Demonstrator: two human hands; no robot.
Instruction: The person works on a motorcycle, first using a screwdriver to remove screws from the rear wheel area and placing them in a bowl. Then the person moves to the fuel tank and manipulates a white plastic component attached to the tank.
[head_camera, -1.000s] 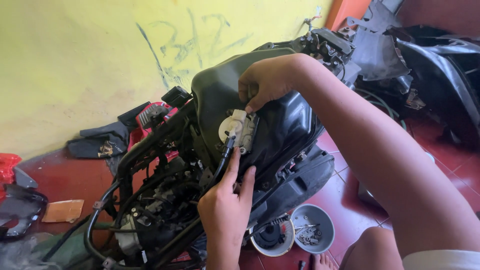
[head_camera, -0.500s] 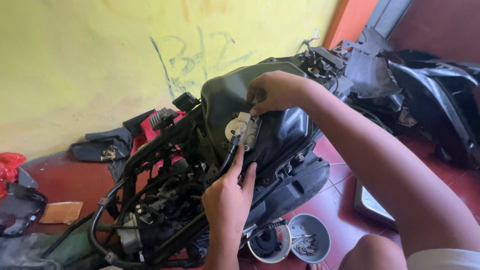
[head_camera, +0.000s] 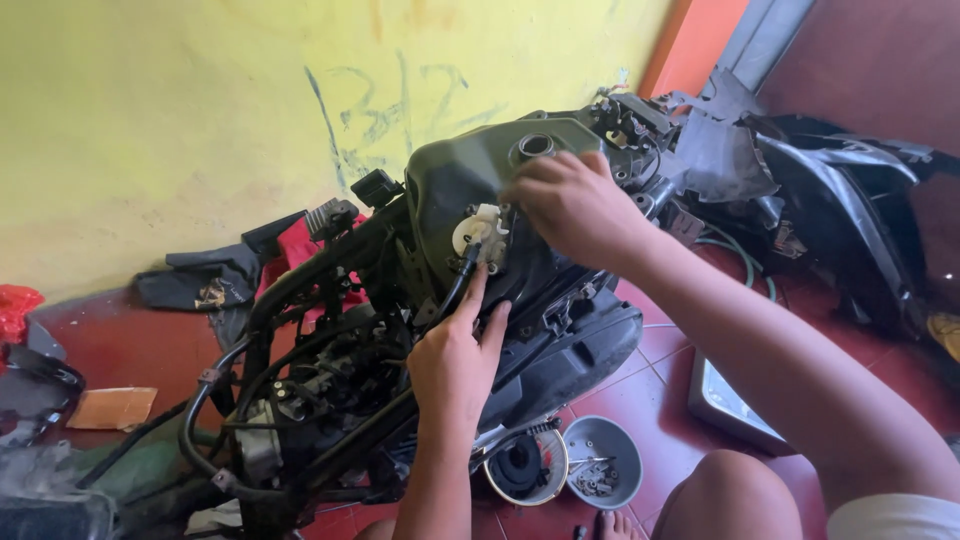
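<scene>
Currently the white round plastic fitting (head_camera: 478, 232) atop the dark green metal fuel tank (head_camera: 460, 180) is being gripped by the right hand (head_camera: 572, 205), w/ the black rubber hose (head_camera: 458, 285) being pinched by the left hand (head_camera: 455, 360). Hose should be kept straight, fitting steadied, no twisting.

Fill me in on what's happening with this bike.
A person works on a stripped scooter frame on a red tiled floor. The left hand pinches a black hose running up to a white fitting on the dark fuel tank. The right hand rests on the tank beside that fitting. Two small bowls of parts sit below.
</scene>
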